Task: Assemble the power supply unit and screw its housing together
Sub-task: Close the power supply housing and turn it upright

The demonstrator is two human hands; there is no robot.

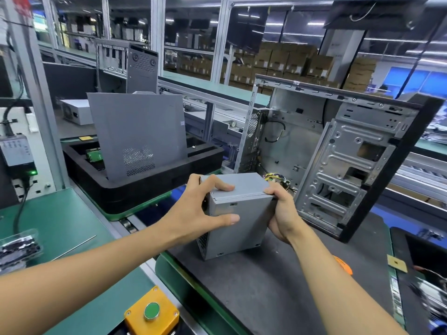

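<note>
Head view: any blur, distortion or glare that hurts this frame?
Head view: wide-angle bending bows the frame posts; lower-right corner is smeared; the power supply unit, left hand and right hand are sharp under even overhead light, with mild sheen on the open computer case.

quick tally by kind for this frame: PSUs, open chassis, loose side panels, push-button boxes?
Power supply units: 2, the held unit and a white unit
Open chassis: 2, near chassis and far chassis
Side panel: 1
Button box: 1
Total: 6
</note>
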